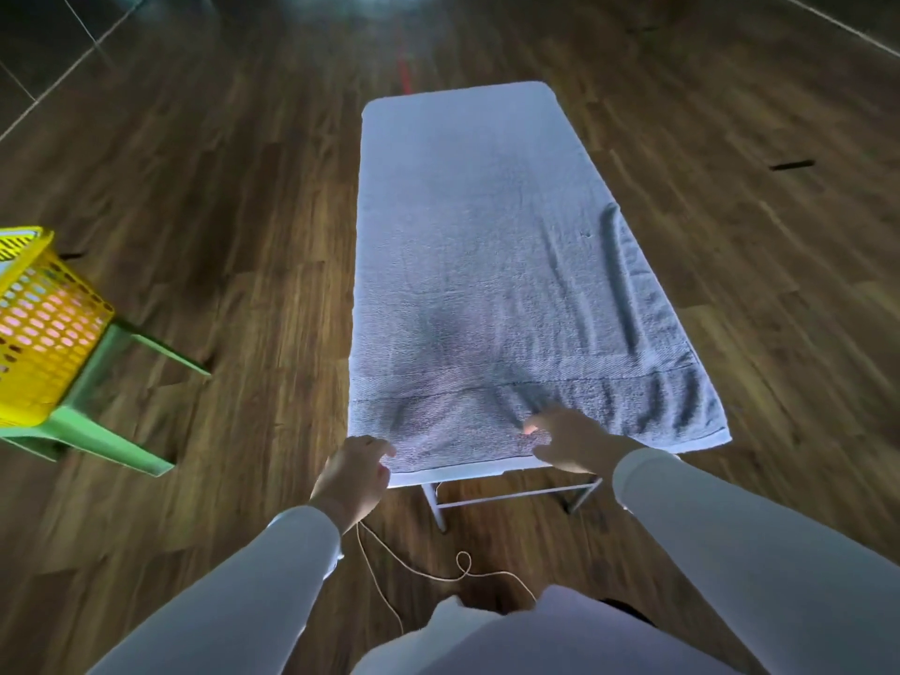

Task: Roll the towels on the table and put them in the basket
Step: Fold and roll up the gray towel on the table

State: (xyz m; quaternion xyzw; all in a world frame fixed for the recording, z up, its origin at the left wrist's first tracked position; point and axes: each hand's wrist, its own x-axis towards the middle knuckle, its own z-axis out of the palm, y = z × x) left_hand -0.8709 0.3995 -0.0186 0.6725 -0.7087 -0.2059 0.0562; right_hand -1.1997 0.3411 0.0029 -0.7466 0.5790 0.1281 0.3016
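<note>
A pale blue-grey towel (487, 265) lies spread flat along the narrow white table (492, 475), with a long fold near its right edge. My left hand (353, 472) grips the towel's near left corner at the table's front edge. My right hand (567, 440) rests on the near end of the towel, fingers curled and bunching the cloth a little. The yellow perforated basket (41, 328) stands on a green stool at the far left, with something pink showing through its wall.
The green plastic stool (97, 431) under the basket stands on the dark wood floor to the left. A thin cord (438, 574) loops on the floor below the table's white legs (436, 504). Wood floor surrounds the table on all sides.
</note>
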